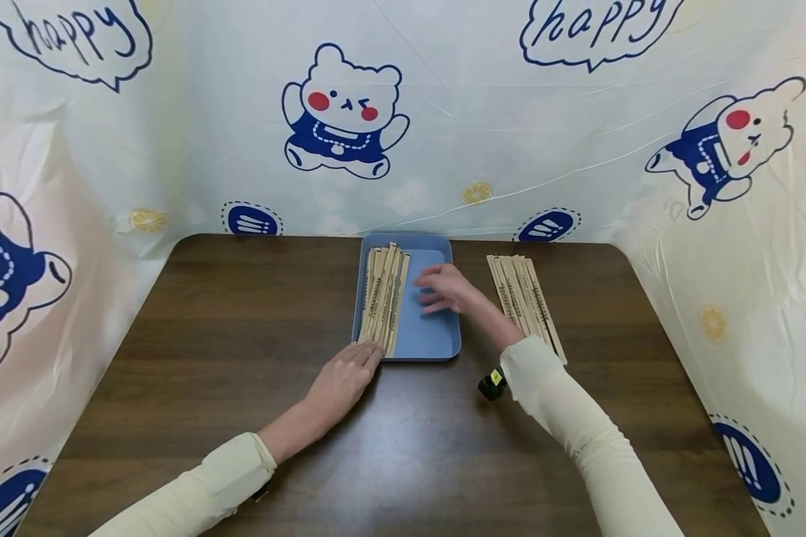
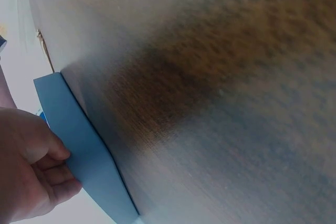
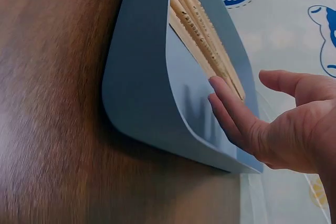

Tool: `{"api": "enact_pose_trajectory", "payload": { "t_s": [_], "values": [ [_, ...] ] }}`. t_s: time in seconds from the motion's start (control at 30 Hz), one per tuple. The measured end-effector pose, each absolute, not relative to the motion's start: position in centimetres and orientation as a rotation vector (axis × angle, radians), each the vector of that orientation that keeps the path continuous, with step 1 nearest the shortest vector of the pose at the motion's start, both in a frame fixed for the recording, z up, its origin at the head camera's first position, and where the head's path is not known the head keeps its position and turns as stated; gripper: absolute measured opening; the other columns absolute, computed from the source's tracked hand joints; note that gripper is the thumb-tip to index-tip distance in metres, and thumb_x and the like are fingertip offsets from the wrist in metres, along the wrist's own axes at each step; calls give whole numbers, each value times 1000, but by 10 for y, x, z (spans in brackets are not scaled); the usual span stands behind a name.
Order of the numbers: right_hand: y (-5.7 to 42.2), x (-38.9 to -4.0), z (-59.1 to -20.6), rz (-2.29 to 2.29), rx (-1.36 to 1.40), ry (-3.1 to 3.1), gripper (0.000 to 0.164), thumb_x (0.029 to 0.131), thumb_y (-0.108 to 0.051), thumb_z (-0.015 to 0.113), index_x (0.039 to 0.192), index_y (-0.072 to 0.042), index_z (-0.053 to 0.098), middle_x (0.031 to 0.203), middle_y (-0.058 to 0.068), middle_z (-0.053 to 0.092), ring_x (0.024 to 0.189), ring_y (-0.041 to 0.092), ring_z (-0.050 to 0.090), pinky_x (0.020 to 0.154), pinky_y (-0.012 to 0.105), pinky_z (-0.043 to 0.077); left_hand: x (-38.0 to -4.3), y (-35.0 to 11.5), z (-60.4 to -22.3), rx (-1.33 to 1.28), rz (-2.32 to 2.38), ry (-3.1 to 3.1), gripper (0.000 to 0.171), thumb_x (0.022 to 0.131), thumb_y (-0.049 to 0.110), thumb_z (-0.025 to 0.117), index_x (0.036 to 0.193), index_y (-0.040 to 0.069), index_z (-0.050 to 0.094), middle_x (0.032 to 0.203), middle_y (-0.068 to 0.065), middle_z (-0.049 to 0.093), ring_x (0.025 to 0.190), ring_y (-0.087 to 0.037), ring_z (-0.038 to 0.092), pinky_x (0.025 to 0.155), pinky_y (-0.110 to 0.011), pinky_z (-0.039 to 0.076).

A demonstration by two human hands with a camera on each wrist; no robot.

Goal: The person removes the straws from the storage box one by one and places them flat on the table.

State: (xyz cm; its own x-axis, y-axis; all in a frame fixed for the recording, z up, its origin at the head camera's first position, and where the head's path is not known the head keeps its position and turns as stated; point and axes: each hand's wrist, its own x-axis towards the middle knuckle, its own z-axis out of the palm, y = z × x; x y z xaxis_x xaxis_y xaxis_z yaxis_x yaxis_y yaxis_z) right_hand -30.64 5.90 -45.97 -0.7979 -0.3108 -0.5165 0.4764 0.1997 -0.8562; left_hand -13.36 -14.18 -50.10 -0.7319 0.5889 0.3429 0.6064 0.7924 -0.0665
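A blue tray (image 1: 436, 343) lies at the back middle of the table, with a bundle of paper-wrapped chopsticks (image 1: 383, 291) lengthwise along its left side. My left hand (image 1: 345, 377) holds the tray's front left corner, close to the near ends of the bundle. In the left wrist view, its bent fingers (image 2: 58, 179) are against the blue wall. My right hand (image 1: 443, 289) is over the tray's bare right half, fingers spread and holding nothing. The right wrist view shows its fingertips (image 3: 214, 83) near the wrapped chopsticks (image 3: 205, 35).
A second bundle of wrapped chopsticks (image 1: 520, 291) lies right of the tray, partly behind my right forearm. A small black device with a yellow mark (image 1: 492, 384) is by the right cuff. Printed cloth (image 1: 443, 134) hangs behind and beside the brown table (image 1: 255, 321).
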Motion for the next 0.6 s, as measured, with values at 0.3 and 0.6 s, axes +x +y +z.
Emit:
{"api": "enact_pose_trajectory", "payload": {
  "t_s": [0.3, 0.6],
  "values": [
    [40, -313, -472, -1622, 184, 1973, 46, 87, -4, 60, 128, 4, 39, 119, 22, 47, 98, 38, 58, 77, 46, 52, -134, -142, -502, -913, -70, -2636, 35, 80, -6, 65, 114, -3, 61, 115, -17, 60, 108, -27, 56, 93, -39, 44],
    [27, -311, -477, -1518, 52, 2263, 29, 82, -1, 64, 66, -6, 40, 61, 9, 49, 68, 35, 62, 64, 43, 55, -134, -142, -504, -914, -81, -2647, 36, 80, -6, 65, 115, -3, 61, 116, -17, 60, 109, -27, 55, 94, -39, 42]
  ]
}}
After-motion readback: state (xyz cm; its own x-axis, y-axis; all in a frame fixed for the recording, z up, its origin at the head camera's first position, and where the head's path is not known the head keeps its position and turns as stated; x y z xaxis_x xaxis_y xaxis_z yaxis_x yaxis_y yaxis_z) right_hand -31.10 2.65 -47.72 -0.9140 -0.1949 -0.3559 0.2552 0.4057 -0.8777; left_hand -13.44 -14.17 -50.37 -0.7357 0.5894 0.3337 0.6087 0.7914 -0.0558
